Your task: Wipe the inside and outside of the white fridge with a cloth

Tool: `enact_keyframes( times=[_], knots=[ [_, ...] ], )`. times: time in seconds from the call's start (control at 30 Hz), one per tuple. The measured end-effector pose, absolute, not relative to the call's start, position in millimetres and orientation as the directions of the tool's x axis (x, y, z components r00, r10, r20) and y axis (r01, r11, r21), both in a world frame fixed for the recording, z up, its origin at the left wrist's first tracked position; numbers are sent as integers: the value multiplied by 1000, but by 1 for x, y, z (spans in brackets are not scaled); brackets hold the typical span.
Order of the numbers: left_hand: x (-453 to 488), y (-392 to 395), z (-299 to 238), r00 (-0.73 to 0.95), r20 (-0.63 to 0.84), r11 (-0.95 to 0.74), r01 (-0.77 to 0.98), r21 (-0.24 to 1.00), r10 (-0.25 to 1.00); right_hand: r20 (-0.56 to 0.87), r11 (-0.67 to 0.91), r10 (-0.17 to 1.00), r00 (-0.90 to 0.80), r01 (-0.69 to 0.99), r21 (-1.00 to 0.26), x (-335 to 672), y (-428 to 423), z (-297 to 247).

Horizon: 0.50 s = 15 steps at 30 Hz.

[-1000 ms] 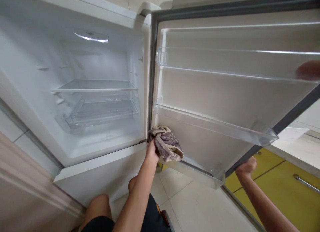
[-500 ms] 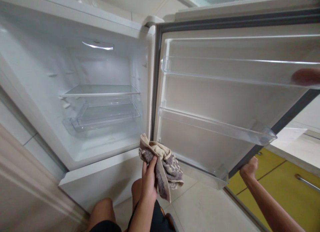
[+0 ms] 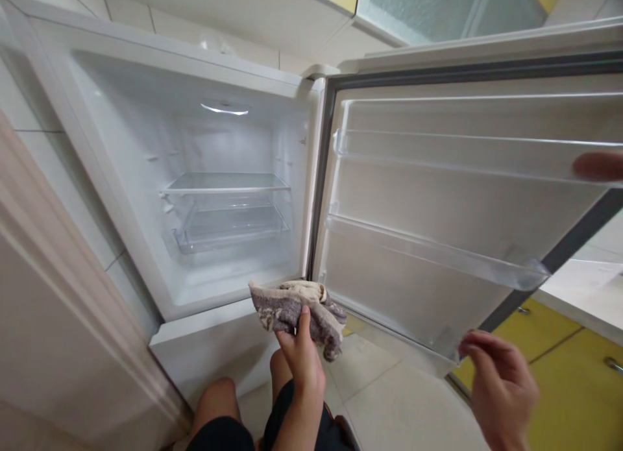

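Observation:
My left hand (image 3: 302, 357) grips a bunched grey-and-cream cloth (image 3: 296, 311), thumb on top, in front of the fridge's lower front edge. To the right, my right hand (image 3: 503, 383) is beside the lower outer corner of the open fridge door (image 3: 418, 191). Its fingers are curled together near the bottom clear door bin (image 3: 413, 350). Whether they touch the bin or pinch something, I cannot tell. The fridge interior (image 3: 219, 276) is lit and holds a glass shelf (image 3: 226, 182) above a clear drawer (image 3: 231, 233).
Clear bins (image 3: 438, 251) run across the door. Yellow cabinets (image 3: 574, 386) with a pale counter (image 3: 584, 302) stand at the right. A beige panel (image 3: 63, 295) is close on the left. Below are my knees (image 3: 217, 399) and the tiled floor (image 3: 403, 399). A blurred skin-coloured shape (image 3: 598, 166) shows at the right edge.
My right hand has let go of the door's edge and come round to its lower corner. The cloth has turned and is more gathered in my left hand. The view has shifted left and up.

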<state>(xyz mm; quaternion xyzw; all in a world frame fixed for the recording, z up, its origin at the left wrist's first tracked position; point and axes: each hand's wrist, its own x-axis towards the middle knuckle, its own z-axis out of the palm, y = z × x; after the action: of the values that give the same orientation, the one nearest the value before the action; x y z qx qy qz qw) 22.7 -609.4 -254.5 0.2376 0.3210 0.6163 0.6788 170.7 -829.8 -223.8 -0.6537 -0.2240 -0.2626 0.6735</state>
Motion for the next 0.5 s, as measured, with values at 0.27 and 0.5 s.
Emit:
enact_keyframes(
  times=[0.27,0.5],
  knots=[
    [7,-629,-235,49,-134,131,-687,715,990,668,309,743,27,872,-379,60,-736,-205],
    [-3,-637,-226,33,-31,44,-619,784,999,587,156,748,309,778,-608,56,-709,-231]
  ],
)
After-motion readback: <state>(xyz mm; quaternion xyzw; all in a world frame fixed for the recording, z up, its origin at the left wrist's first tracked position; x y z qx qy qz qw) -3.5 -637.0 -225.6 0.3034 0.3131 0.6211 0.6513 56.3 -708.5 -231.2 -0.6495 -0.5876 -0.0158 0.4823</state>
